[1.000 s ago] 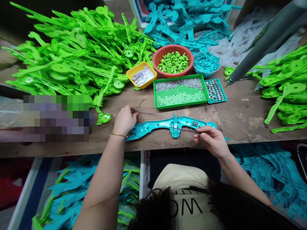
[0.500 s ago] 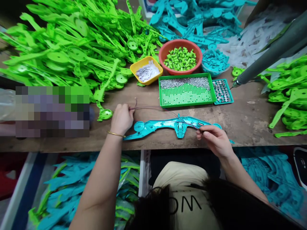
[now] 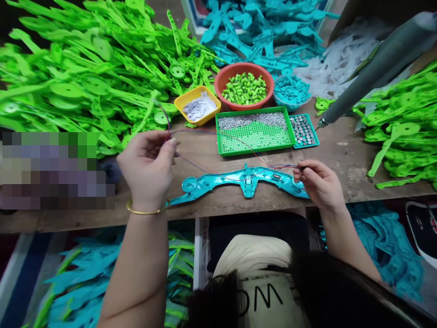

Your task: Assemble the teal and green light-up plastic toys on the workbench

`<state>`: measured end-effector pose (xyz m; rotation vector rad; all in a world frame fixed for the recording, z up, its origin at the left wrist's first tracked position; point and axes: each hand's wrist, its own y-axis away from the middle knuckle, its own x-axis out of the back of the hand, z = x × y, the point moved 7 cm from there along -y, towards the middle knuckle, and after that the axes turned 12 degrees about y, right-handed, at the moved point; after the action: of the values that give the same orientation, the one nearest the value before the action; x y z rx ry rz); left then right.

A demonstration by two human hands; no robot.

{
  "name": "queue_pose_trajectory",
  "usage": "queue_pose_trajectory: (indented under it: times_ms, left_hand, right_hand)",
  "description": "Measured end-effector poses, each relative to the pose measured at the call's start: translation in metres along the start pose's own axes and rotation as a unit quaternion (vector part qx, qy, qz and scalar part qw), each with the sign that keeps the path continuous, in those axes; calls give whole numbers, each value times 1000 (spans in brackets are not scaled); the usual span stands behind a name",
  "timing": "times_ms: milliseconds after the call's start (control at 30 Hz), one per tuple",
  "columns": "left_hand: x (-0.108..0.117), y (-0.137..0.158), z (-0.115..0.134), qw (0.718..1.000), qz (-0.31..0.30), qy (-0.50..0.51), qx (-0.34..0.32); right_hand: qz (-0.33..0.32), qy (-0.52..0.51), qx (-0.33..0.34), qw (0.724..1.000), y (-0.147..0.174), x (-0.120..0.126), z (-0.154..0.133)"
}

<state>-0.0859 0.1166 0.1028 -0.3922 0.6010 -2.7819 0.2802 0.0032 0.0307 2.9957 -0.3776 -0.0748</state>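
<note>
- Turquoise plastic, bow-shaped and hollow side up: the frame piece (image 3: 249, 187) lies flat near the front edge of a worn wooden table (image 3: 355, 159), its right end partly behind the worker's right hand (image 3: 319, 182).
- The right hand's grip is closed to a pinch, thumb and fingertips on one end of thin red and blue wires (image 3: 285, 166), just above the frame.
- The left hand (image 3: 148, 166), raised off the table beyond the frame's left end, also pinches the wires; a loose tail rises above its fingers, and a slack loop spans the two hands.
- Done, by the look of it: a small dark component (image 3: 276, 176) sits in the frame's right arm.
- Apparently left: the wires hang over the frame, none plainly seated along it, and the hollow side stands uncovered. Whether the lower strand touches the plastic cannot be told.
- Behind the frame stand a green tray (image 3: 255, 151) of small metal pieces, a blue tray (image 3: 307, 146) of round discs and a red bowl (image 3: 244, 107) of green-wrapped parts; a grey tool (image 3: 378, 68) slants down beside the blue tray.
</note>
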Motion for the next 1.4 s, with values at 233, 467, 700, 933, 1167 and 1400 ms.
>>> queue_pose_trajectory:
  times_ms: [233,467,700,933,1167,1400]
  left_hand:
    - [-70,39,37,990,-41,128,-36]
    - [-101,67,60,960,-122,246,60]
    - [-117,67,31,906,-73,356,216]
    - [-144,89,40,883,-111,390,235]
    - [-140,87,20,898,-119,343,249]
    - [-156,90,28,876,-166,354,283]
  right_hand:
    - [79,403,209,887,-18,-4,-58]
    - [-42,455,344,820,-14,-85,-90]
    - [260,565,89,778,12,117,-79]
    - [319,626,150,695,11,81,-110]
    - [71,619,-125,772,-33,191,-76]
    - [151,370,-57,915,-52,234,-106]
